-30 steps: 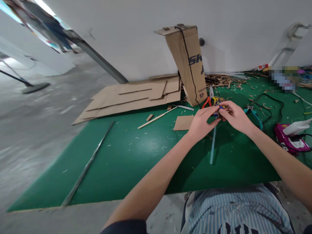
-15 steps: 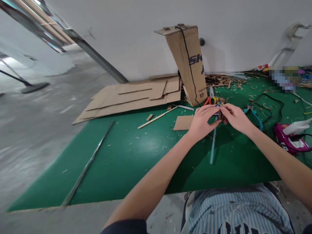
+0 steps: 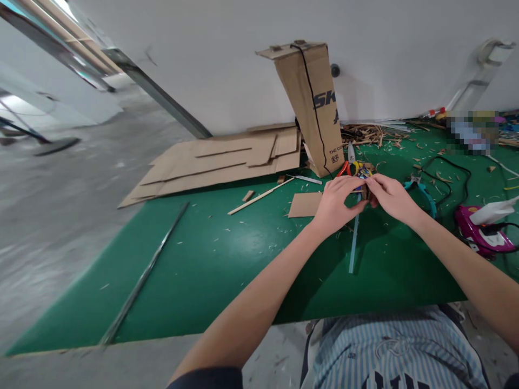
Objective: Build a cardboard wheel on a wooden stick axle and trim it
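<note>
My left hand (image 3: pixel 338 202) and my right hand (image 3: pixel 391 195) meet over the green table, fingers closed from both sides on a small brown piece (image 3: pixel 365 192) that looks like cardboard. Most of that piece is hidden by the fingers. Below the hands a pale translucent strip (image 3: pixel 354 243), like a glue stick, points toward me; its upper end is covered. Just beyond the fingertips lie scissors with a grey blade (image 3: pixel 351 153) and orange and yellow handles. Left of my left hand is a flat cardboard square (image 3: pixel 304 205).
A tall cardboard box (image 3: pixel 312 102) stands against the wall, with cardboard sheets (image 3: pixel 219 159) to its left. Teal-handled pliers (image 3: pixel 425 197), a black cord (image 3: pixel 466 170) and a magenta device (image 3: pixel 484 232) are at right. A thin wooden stick (image 3: pixel 259 198) lies left; brown scraps (image 3: pixel 373 134) are piled behind.
The hands stay almost in place, with the fingers shifting slightly around the small brown piece. The camera view has moved very slightly; the things on the table have not moved.
</note>
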The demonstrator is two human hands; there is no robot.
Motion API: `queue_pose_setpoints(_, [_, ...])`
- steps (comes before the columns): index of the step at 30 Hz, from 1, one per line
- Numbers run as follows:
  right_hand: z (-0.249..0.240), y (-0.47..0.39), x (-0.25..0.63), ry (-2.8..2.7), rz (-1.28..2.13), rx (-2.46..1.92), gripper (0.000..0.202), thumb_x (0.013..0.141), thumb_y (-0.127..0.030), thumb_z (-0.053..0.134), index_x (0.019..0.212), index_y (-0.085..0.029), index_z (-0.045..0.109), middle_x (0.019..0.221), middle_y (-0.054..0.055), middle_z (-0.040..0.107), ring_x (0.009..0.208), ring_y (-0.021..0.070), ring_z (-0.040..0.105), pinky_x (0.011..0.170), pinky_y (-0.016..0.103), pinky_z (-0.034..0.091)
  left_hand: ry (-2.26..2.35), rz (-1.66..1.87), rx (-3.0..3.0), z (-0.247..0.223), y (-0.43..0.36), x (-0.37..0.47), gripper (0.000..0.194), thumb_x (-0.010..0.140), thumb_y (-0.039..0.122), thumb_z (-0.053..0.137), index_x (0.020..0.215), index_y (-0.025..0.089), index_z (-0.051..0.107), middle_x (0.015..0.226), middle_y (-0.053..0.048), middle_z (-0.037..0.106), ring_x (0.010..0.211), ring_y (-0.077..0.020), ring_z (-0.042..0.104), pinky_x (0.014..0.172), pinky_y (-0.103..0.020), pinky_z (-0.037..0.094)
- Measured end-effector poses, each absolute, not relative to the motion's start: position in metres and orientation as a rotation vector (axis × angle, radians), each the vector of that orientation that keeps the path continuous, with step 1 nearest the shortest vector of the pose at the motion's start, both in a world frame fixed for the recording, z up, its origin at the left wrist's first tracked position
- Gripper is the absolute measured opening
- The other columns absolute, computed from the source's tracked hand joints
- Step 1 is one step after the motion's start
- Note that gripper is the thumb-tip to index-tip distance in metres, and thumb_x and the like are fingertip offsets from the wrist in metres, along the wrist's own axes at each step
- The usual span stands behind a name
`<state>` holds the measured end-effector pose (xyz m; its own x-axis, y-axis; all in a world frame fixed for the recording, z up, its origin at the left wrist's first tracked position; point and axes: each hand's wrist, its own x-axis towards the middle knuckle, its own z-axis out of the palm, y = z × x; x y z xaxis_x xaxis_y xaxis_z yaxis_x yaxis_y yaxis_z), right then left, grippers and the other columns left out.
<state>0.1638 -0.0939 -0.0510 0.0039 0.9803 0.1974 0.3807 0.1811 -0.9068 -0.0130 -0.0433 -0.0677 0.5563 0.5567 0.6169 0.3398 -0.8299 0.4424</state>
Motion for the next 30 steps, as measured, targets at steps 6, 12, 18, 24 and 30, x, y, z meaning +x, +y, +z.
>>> queue_pose_setpoints(6, [-0.0566, -0.0927, 0.166, -1.528, 0.817, -1.323, 0.03, 0.097, -0.052, 0.047, 0.1, -0.025, 0.061, 0.081, 0.002, 0.065, 0.069, 0.017, 0.064, 0.063, 0.033, 0.053, 0.787, 1.242, 2.475, -0.0676, -0.0419, -0.0135, 0.041, 0.084, 0.023, 0.067, 0.125, 0.019, 0.064, 0.123, -0.012, 0.07, 0.117, -0.0261, 0.064, 0.099, -0.044, 0.051])
queue_pose_setpoints(12, [-0.0533, -0.0927, 0.1662, -1.623, 0.583, -1.374, 0.019, 0.093, -0.037, 0.053, 0.101, -0.022, 0.062, 0.083, 0.004, 0.068, 0.068, 0.0174, 0.063, 0.065, 0.034, 0.05, 0.796, 1.276, 2.429, -0.0704, -0.0376, -0.0135, 0.036, 0.086, 0.022, 0.069, 0.121, 0.019, 0.065, 0.121, -0.01, 0.071, 0.117, -0.0232, 0.064, 0.101, -0.041, 0.052])
queue_pose_setpoints(18, [-0.0565, -0.0914, 0.1677, -1.636, 0.518, -1.332, 0.016, 0.094, -0.034, 0.052, 0.097, -0.022, 0.062, 0.083, 0.004, 0.068, 0.068, 0.0177, 0.063, 0.064, 0.033, 0.049, 0.744, 1.311, 2.445, -0.0708, -0.0368, -0.0133, 0.035, 0.085, 0.017, 0.069, 0.12, 0.019, 0.064, 0.12, -0.009, 0.071, 0.116, -0.0227, 0.064, 0.101, -0.042, 0.053])
queue_pose_setpoints(24, [-0.0572, -0.0916, 0.1675, -1.627, 0.499, -1.302, 0.014, 0.093, -0.032, 0.052, 0.096, -0.022, 0.062, 0.085, 0.004, 0.069, 0.07, 0.0173, 0.064, 0.065, 0.033, 0.05, 0.736, 1.311, 2.457, -0.0726, -0.0372, -0.0135, 0.037, 0.086, 0.019, 0.068, 0.122, 0.019, 0.062, 0.123, -0.011, 0.069, 0.119, -0.0237, 0.063, 0.103, -0.044, 0.053])
queue_pose_setpoints(30, [-0.0575, -0.091, 0.1672, -1.613, 0.473, -1.307, 0.014, 0.093, -0.032, 0.052, 0.095, -0.022, 0.062, 0.081, 0.003, 0.067, 0.066, 0.0163, 0.062, 0.062, 0.032, 0.048, 0.76, 1.215, 2.415, -0.0726, -0.0392, -0.0142, 0.053, 0.086, 0.026, 0.071, 0.135, 0.021, 0.054, 0.133, -0.012, 0.066, 0.125, -0.0258, 0.061, 0.102, -0.043, 0.054])
